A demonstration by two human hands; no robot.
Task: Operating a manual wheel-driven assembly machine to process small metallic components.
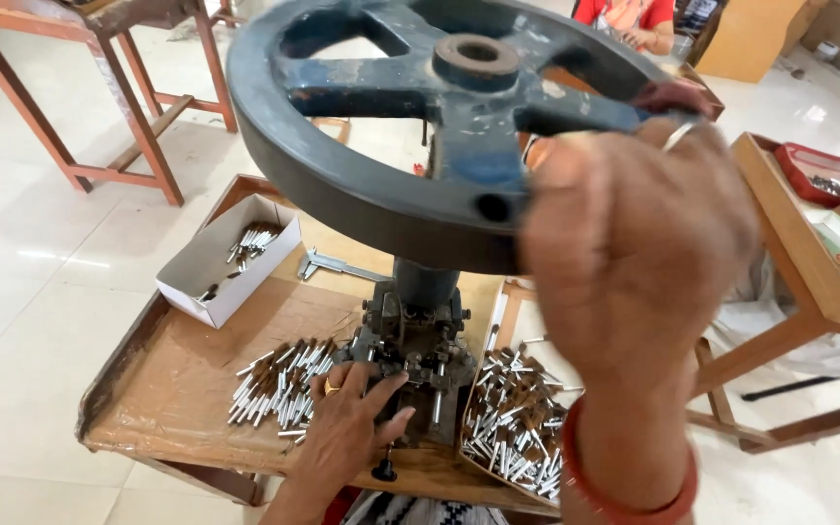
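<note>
the right hand point(634, 243) is gripping the rim of the big dark blue cast-iron handwheel point(439, 117) that is sitting on top of the small grey metal press point(410, 345) at the middle of the bench point(177, 389). the left hand point(352, 423) is resting with fingers spread at the foot of the press, clasping nothing, just beside a loose pile of small silver metal pins point(279, 384). a white cardboard box point(226, 258) is lying behind with a few pins inside.
</note>
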